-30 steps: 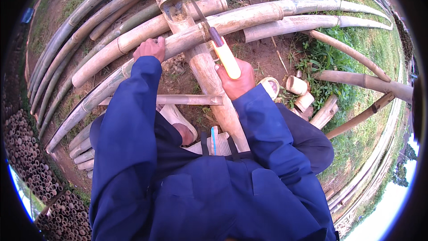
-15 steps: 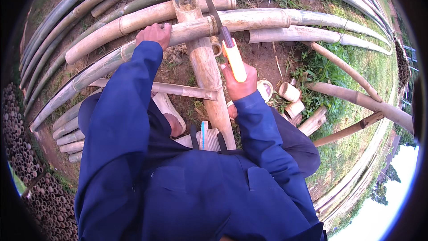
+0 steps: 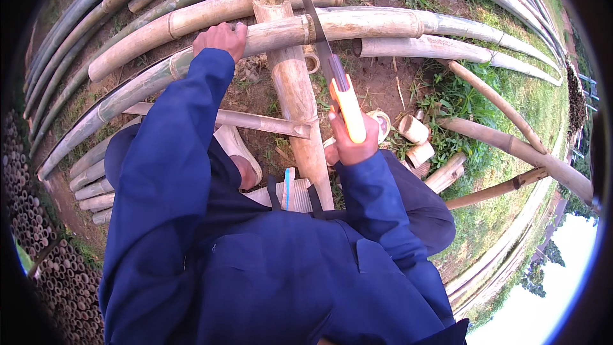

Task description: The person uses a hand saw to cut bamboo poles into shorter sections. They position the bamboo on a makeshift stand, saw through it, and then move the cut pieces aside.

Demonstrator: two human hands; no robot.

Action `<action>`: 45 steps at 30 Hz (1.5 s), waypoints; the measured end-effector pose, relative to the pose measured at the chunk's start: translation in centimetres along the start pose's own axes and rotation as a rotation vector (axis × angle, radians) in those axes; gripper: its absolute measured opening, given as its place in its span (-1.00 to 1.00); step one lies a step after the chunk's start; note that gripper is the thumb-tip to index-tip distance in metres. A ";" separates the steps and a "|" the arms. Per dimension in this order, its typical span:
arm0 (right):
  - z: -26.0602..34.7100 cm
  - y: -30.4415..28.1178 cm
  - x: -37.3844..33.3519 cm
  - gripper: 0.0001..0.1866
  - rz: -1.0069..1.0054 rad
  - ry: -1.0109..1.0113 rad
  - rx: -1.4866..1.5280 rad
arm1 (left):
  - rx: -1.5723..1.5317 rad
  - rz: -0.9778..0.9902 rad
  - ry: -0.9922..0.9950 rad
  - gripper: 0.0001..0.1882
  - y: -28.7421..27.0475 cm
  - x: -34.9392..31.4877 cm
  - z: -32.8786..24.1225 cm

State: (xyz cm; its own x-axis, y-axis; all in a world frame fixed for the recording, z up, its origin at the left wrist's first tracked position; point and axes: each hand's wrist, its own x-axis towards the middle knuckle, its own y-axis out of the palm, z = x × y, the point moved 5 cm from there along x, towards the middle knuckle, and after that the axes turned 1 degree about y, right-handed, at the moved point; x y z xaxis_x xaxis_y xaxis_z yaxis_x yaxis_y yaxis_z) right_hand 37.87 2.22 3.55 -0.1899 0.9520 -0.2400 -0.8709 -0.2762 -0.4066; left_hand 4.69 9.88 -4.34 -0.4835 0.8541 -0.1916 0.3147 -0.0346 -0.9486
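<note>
A long bamboo pole (image 3: 370, 22) lies crosswise before me, over a thick bamboo log (image 3: 295, 89) that runs away from my knees. My left hand (image 3: 221, 41) is closed over the top of this pole, left of the log. In my right hand (image 3: 355, 148) is a hand saw (image 3: 347, 110), gripped by its yellow-orange handle. Its blade points away from me and meets the pole just right of the log. The far tip of the blade runs to the top edge of the picture. My right fingers are partly hidden behind the handle.
Another bamboo pole (image 3: 204, 16) lies just beyond, with more long poles at the far left and right. Short bamboo offcuts (image 3: 414, 129) lie by my right knee. Bamboo props (image 3: 511, 142) stand at the right. Stacked bamboo ends (image 3: 73, 284) fill the lower left.
My right hand has drawn the saw back toward me, so its handle sits lower in the picture. My left hand keeps its hold on the pole.
</note>
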 end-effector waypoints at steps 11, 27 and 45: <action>0.7 -5.3 -13.4 -0.73 0.071 -0.031 -0.122 | 0.024 0.022 -0.066 -0.37 -0.3 -0.7 1.6; 0.6 -5.7 -13.9 -0.76 0.118 0.073 -0.098 | -0.013 0.037 -0.056 -0.35 -0.6 -0.5 1.8; 0.6 -5.6 -14.1 -0.62 0.106 -0.029 -0.140 | -0.019 0.003 -0.059 -0.35 -0.5 -0.4 1.8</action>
State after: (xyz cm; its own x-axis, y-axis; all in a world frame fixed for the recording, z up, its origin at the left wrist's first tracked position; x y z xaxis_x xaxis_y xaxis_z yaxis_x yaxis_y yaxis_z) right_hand 45.18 -9.58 9.81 -0.2921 0.9193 -0.2638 -0.7738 -0.3892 -0.4997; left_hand 3.24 8.67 -4.21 -0.5298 0.8217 -0.2100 0.3314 -0.0273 -0.9431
